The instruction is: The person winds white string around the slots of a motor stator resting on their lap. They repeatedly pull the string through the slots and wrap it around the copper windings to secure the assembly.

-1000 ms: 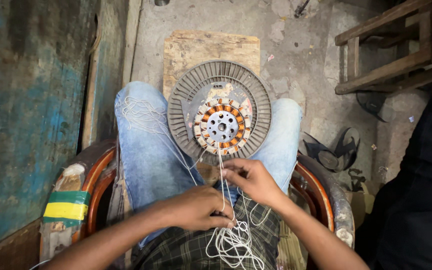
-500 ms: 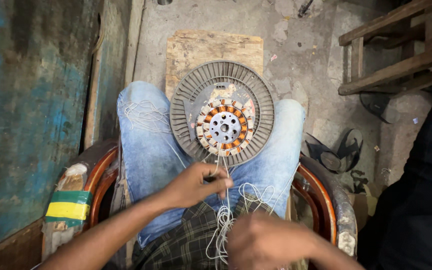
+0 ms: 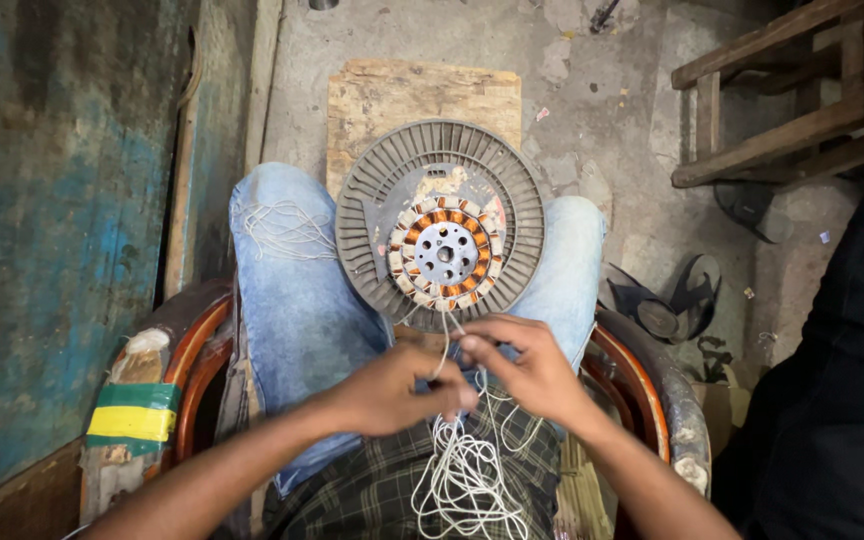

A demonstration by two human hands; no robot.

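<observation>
Where white cords trail down from the copper-wound fan stator propped on denim-clad knees: pinched between fingertips of left hand and right hand, both closed narrow. Loose cord bundle heaped on the checked lap; wooden board beyond.

Right hand back up at string

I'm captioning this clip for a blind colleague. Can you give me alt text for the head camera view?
Seen from above, a seated person's left hand and right hand pinch white string running from a round grey motor stator with copper windings that rests on their jeans-clad knees. Loose string piles in the lap; a wooden board lies on the concrete floor.
</observation>
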